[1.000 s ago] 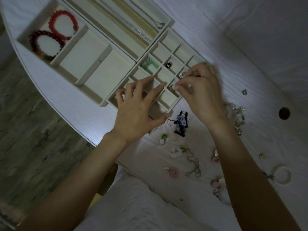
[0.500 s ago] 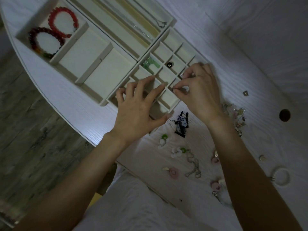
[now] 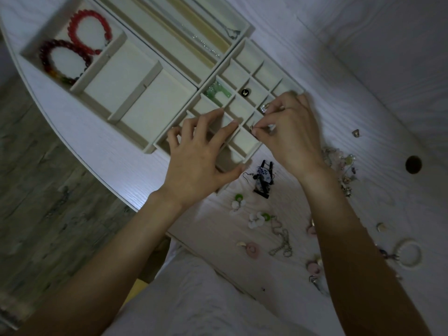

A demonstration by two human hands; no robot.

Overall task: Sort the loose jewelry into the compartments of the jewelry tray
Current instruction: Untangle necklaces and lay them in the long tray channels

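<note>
The right hand (image 3: 289,134) hangs over the near-right edge of the cream compartmented jewelry tray (image 3: 155,98), thumb and forefinger pinching a small metallic ring (image 3: 251,128) just above one of the little square cells. The left hand (image 3: 201,151) lies spread and relaxed across the neighbouring small cells, fingers straight, holding nothing. Over in the tray's far-left compartment sit a bright red beaded bracelet (image 3: 89,32) and a dark red beaded bracelet with a few coloured beads (image 3: 60,61), touching one another. A pale green jade piece (image 3: 217,93) rests in one small cell, and a small black round piece (image 3: 245,92) in a cell near it. A thin silver chain (image 3: 206,46) runs along one of the long slots. Loose on the white wood-grain surface (image 3: 363,81), just below the hands, lies a blue-and-white patterned earring with black trim (image 3: 263,179). Nearer the person are white flower earrings with green rings (image 3: 258,218), a pink ring-shaped earring (image 3: 252,249), a pale bead chain (image 3: 282,241) and a white bangle (image 3: 408,253).
</note>
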